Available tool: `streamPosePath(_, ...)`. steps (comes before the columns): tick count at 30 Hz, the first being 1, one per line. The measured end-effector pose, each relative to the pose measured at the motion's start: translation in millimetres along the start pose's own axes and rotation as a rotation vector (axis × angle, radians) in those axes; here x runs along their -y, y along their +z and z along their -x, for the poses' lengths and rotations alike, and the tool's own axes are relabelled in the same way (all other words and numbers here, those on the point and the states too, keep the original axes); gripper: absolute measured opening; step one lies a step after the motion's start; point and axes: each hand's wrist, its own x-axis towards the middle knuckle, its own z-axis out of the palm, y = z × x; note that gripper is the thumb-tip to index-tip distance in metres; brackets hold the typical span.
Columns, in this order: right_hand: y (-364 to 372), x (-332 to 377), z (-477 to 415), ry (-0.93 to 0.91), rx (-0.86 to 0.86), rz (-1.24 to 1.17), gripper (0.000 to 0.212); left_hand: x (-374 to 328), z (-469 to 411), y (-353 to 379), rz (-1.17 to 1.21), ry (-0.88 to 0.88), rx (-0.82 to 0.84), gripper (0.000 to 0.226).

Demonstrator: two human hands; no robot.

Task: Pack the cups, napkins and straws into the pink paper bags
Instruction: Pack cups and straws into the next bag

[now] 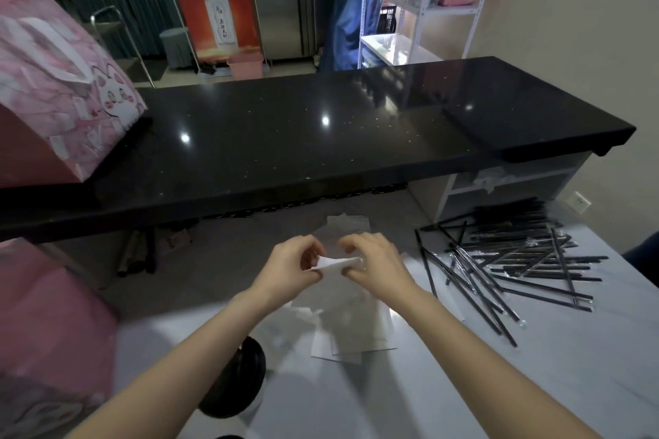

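A thin white paper napkin (333,263) was pinched between the left hand (290,267) and the right hand (374,264), with the fingers of both curled on it. It was held just above a loose pile of white napkins (353,324) on the pale marbled table (463,385). A heap of black plastic-wrapped straws (517,260) was spread to the right. A black-lidded white cup (237,381) was stood near, left of the pile. A plain pink paper bag (46,324) was seen at the near left, and a pink cat-printed paper bag (53,110) on the glossy black table (321,139) at the far left.
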Motion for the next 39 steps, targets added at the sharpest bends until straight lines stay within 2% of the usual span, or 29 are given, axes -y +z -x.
streamPosePath(2,-10,23,1,-0.04,-0.016,-0.062,0.025,-1,16,-25,-0.033,0.041,-0.079,0.025)
streamPosePath(5,-19,68,1,-0.104,-0.029,-0.206,0.013,3,43,-69,-0.017,0.048,-0.199,0.022)
streamPosePath(11,-15,188,-1,-0.29,-0.048,-0.348,0.013,21,123,-173,-0.043,0.077,-0.433,0.012)
streamPosePath(14,-5,257,-2,-0.368,-0.052,-0.376,0.013,37,180,-227,-0.097,0.095,-0.549,0.016)
streamPosePath(17,3,311,-6,-0.412,-0.102,-0.409,0.013,63,227,-269,-0.139,0.03,-0.656,0.015)
streamPosePath(19,12,347,-7,-0.424,-0.122,-0.429,0.015,91,257,-298,-0.273,-0.049,-0.708,0.014)
streamPosePath(21,24,379,-8,-0.438,-0.146,-0.418,0.014,118,281,-322,-0.435,-0.129,-0.672,0.024)
streamPosePath(24,43,420,-11,-0.455,-0.218,-0.357,0.013,149,304,-346,-0.517,-0.197,-0.511,0.047)
streamPosePath(28,71,453,-13,-0.464,-0.284,-0.248,0.01,177,322,-361,-0.364,-0.287,-0.204,0.104)
streamPosePath(30,88,461,-13,-0.455,-0.212,-0.124,0.007,185,328,-361,-0.264,-0.259,-0.157,0.111)
streamPosePath(33,111,468,-14,-0.367,-0.01,0.001,0.009,193,333,-358,-0.223,-0.195,-0.212,0.108)
streamPosePath(39,130,480,-22,-0.245,0.288,0.0,0.011,203,333,-353,-0.227,-0.18,-0.227,0.12)
